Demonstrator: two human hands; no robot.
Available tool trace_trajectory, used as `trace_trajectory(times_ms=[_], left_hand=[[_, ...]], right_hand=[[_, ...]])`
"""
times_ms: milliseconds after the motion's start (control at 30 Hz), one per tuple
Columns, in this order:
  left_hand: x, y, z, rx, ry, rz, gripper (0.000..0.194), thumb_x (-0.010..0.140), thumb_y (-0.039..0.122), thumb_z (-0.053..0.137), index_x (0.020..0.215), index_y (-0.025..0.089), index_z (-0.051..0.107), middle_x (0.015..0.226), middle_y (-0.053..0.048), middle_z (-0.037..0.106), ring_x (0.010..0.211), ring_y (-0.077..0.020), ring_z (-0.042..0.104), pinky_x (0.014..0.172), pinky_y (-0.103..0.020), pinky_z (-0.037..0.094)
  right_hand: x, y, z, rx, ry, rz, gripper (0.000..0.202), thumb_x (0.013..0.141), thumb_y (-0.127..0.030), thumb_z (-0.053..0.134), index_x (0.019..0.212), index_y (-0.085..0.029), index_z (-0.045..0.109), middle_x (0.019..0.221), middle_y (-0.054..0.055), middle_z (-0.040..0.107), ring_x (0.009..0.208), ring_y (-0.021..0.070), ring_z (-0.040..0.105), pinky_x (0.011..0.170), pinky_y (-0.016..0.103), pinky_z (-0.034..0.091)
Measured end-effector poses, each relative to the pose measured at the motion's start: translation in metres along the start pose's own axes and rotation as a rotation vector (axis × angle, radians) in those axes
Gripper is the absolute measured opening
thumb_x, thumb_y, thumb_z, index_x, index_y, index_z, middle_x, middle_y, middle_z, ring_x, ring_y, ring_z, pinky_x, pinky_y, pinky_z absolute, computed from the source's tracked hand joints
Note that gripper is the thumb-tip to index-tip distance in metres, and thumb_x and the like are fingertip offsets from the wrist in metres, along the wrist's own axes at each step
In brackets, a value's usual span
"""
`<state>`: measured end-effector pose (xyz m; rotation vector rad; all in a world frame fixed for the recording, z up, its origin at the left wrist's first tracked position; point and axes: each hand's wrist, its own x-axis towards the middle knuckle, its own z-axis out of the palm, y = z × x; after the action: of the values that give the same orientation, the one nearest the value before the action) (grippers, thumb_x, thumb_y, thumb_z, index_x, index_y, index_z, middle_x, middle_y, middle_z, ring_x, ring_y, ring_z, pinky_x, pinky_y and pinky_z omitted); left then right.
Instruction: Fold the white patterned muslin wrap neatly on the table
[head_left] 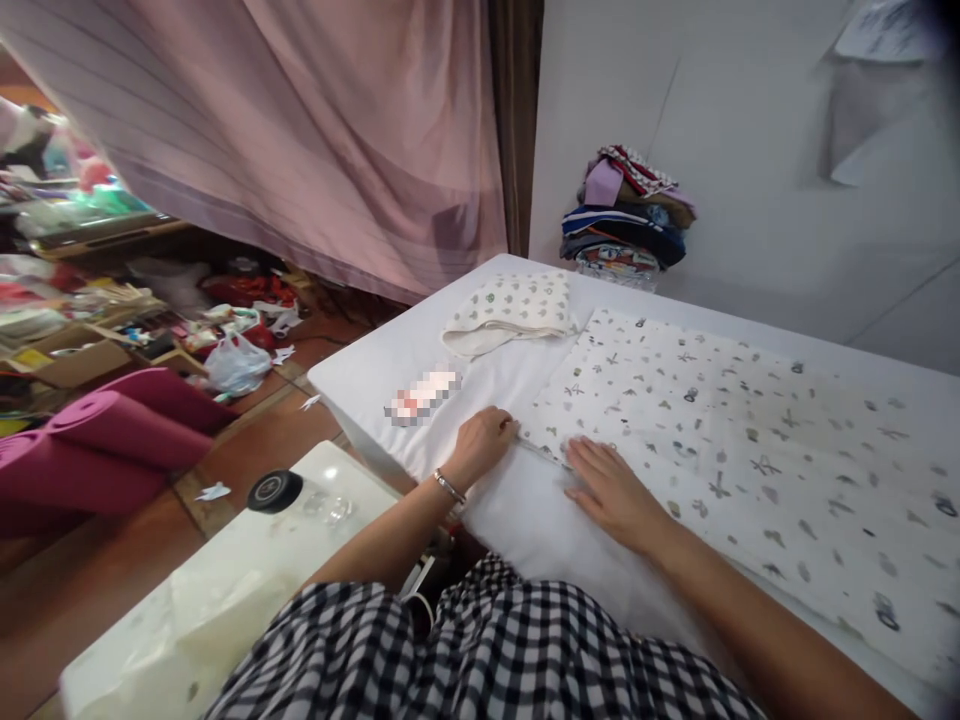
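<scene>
Gingham garment (517,650); hands (613,495) on cloth (697,430); disc (274,491) mark illegible

left hand (486,442): fingers curled | right hand (609,490): palm down

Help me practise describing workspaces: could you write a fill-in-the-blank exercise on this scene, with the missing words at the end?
The bracelet is on the ____ wrist.
Compared with the folded cloth, the spread cloth at the right hand is ____.
The large curtain beyond the table is ____.

Missing words: left; larger; pink.
</scene>
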<state>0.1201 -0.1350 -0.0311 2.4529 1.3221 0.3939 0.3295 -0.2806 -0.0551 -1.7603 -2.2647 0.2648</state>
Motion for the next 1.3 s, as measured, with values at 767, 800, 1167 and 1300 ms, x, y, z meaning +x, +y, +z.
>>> trace_trajectory(times_ms=[767,800,1167,1300], left_hand=[[-0.007,0.02,0.005,-0.483,-0.014,-0.248,0.01,0.08,0.014,0.052,0.084,0.018,0.061,0.077,-0.001,0.067,0.076,-0.0162,0.063,0.072,-0.027,0.047],[-0.006,0.02,0.007,-0.57,-0.025,-0.272,0.009,0.08,0.014,0.052,0.084,0.018,0.059,0.075,-0.001,0.067,0.074,-0.0157,0.063,0.069,-0.027,0.047],[-0.01,0.026,0.024,-1.343,-0.055,-0.44,0.033,0.073,0.017,0.069,0.104,0.014,0.057,0.088,-0.005,0.067,0.073,-0.013,0.065,0.064,-0.024,0.05],[-0.01,0.027,0.025,-1.312,-0.036,-0.44,0.033,0.072,0.018,0.071,0.103,0.013,0.062,0.082,-0.003,0.065,0.069,-0.0119,0.063,0.06,-0.024,0.051]], right_hand=[[0.075,-0.02,0.007,0.039,0.143,0.111,0.019,0.094,-0.028,0.052,0.106,-0.019,0.063,0.097,0.007,0.06,0.095,0.0214,0.055,0.079,0.029,0.042],[0.074,-0.019,0.007,0.055,0.155,0.108,0.019,0.094,-0.029,0.051,0.106,-0.019,0.063,0.096,0.007,0.06,0.094,0.0211,0.055,0.079,0.029,0.042],[0.077,-0.01,0.016,0.244,0.263,0.122,0.024,0.097,-0.034,0.044,0.092,-0.021,0.063,0.091,0.005,0.063,0.088,0.0195,0.058,0.073,0.029,0.042],[0.075,-0.008,0.018,0.306,0.291,0.109,0.026,0.096,-0.037,0.044,0.094,-0.022,0.064,0.094,0.005,0.064,0.088,0.0195,0.058,0.074,0.03,0.043]])
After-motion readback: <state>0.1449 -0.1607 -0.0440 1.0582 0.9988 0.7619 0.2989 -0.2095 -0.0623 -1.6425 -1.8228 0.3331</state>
